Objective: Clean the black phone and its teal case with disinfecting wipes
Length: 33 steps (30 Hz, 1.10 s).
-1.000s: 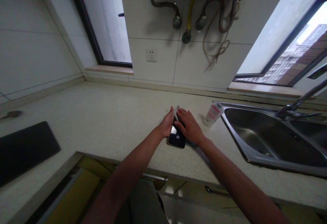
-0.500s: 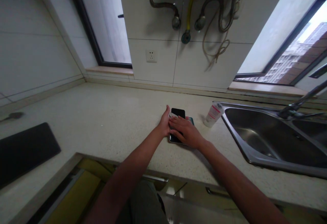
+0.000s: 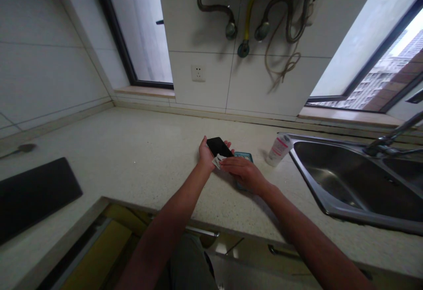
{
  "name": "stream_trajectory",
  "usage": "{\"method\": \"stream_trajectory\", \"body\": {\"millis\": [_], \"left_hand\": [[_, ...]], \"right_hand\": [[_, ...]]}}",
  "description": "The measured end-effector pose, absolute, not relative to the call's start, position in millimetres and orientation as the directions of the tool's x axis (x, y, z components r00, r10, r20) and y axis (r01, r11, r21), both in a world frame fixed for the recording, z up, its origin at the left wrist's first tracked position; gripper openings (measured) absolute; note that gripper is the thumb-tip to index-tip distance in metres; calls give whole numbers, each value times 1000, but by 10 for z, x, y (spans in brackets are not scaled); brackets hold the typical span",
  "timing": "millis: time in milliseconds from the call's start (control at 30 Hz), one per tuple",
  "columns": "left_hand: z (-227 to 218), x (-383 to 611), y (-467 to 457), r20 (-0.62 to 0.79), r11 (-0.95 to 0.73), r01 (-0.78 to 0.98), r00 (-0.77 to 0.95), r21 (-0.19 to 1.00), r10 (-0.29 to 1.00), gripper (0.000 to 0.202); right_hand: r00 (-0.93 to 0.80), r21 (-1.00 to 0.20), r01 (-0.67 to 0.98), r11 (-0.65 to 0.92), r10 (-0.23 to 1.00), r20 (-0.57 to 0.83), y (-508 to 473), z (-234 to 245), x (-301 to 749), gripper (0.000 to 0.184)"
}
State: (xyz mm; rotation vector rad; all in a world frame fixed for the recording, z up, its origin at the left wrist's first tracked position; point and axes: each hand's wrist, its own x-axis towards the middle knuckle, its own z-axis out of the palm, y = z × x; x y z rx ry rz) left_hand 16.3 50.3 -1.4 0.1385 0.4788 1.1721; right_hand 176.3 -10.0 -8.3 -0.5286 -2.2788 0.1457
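Note:
A black smartphone [image 3: 218, 146] lies tilted in my left hand [image 3: 206, 153], whose thumb is along its left edge and whose fingertips show past the far right edge. My right hand [image 3: 243, 171] pinches a small crumpled white wipe [image 3: 218, 161] against the lower end of the phone. Partly under my right hand, a teal phone case [image 3: 245, 155] rests on the counter; its middle is covered. To the right, a clear plastic cup [image 3: 279, 150] with pink print leans beside the sink rim.
A steel double sink [image 3: 322, 202] with a faucet [image 3: 380, 142] is set into the pale counter [image 3: 158, 149] at right. At left lie a black flat panel [image 3: 39, 197] and a dark utensil [image 3: 26, 148]. Hoses and a socket [image 3: 198, 73] are on the back wall.
The phone has moved left and turned at an angle in my left hand, uncovering more of the teal case. My right hand has slid down to the phone's lower end with the wipe.

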Motion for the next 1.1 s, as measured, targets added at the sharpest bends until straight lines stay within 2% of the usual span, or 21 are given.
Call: {"method": "stream_trajectory", "body": {"millis": [200, 333, 467, 567, 667, 767, 967, 1100], "left_hand": [[21, 150, 465, -224, 401, -853, 341, 334, 913, 58], [5, 135, 497, -224, 402, -848, 341, 347, 913, 65], [6, 129, 514, -240, 363, -845, 287, 393, 927, 67], [8, 139, 493, -254, 438, -784, 359, 440, 898, 72], [-1, 161, 464, -246, 515, -707, 455, 485, 856, 73], [-4, 190, 442, -220, 529, -697, 488, 483, 844, 63], [18, 243, 424, -236, 502, -671, 452, 546, 860, 32], [2, 280, 428, -242, 488, -657, 433, 575, 868, 27]], "right_hand": [[-522, -420, 391, 819, 573, 631, -59, -9, 1916, 22], [-353, -597, 374, 710, 704, 616, -42, -20, 1953, 20], [-190, -777, 356, 519, 855, 483, -43, -41, 1911, 21], [-70, -861, 315, 399, 915, 398, -41, -72, 1853, 24], [22, -916, 253, 310, 945, 326, -33, -109, 1805, 30], [63, -949, 188, 254, 961, 269, -32, -133, 1772, 37], [99, -972, 76, 224, 968, 231, -52, -119, 1731, 44], [117, -980, -11, 200, 973, 198, -53, -110, 1717, 47]]}}
